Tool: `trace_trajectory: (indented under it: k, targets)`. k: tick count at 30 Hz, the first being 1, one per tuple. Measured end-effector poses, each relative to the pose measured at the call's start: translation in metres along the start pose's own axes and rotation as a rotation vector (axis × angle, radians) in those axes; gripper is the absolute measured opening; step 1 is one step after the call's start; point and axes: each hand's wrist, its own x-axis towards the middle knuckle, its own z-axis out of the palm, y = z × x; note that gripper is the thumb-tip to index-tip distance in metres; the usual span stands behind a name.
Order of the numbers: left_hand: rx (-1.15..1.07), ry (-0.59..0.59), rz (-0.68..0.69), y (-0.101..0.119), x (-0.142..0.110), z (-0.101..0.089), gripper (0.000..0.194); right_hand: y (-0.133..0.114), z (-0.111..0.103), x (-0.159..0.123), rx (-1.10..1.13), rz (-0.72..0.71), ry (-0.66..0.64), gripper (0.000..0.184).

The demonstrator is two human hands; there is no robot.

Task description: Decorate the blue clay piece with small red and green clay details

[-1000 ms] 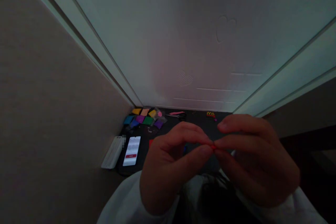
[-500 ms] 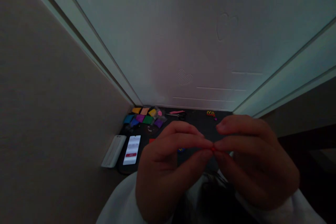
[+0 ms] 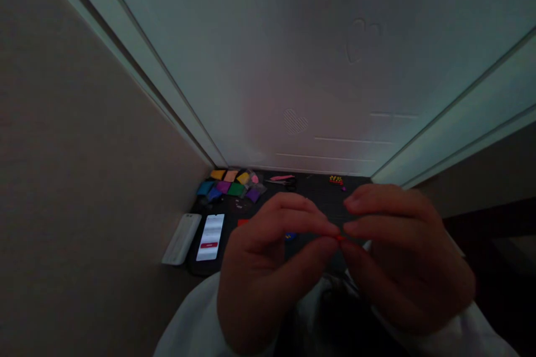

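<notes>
In the head view, my left hand point(image 3: 268, 268) pinches a tiny red piece of modelling clay point(image 3: 340, 238) between thumb and fingertips. My right hand point(image 3: 406, 256) meets it from the other side, its thumb against the red bit and its index fingertip just above. The right middle finger is raised apart from the rest. Most of the clay is hidden by fingertips. Below and behind the hands, a blue piece with yellow spots point(image 3: 290, 236) is partly covered by my left hand. A red packet point(image 3: 242, 223) shows beside the left knuckles.
On the dark tabletop lie several coloured clay packets point(image 3: 237, 189) at the back left. Scissors point(image 3: 288, 182) and a pink strip point(image 3: 282, 178) are behind the hands. A small yellow-and-red dotted piece point(image 3: 335, 179) sits farther right. A lit phone point(image 3: 210, 237) and a white case point(image 3: 181, 239) lie left.
My right index fingertip has lifted slightly off the left fingertips, so more of the red clay shows. Both hands stay in nearly the same place.
</notes>
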Motion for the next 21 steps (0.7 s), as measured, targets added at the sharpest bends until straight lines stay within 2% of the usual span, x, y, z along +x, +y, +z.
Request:
trace_trajectory:
  k: [5,11,21]
  targets:
    - [0.032,0.054,0.042,-0.004,0.003,-0.009,0.010,0.006,-0.003,-0.006,-0.018,0.015,-0.003,0.026]
    - [0.035,0.198,0.037,-0.010,0.004,-0.023,0.012,0.012,0.002,-0.011,-0.050,0.081,0.195,0.021]
    - [0.023,0.236,-0.011,-0.026,-0.002,-0.042,0.014,0.013,0.000,-0.014,-0.025,0.135,0.132,0.023]
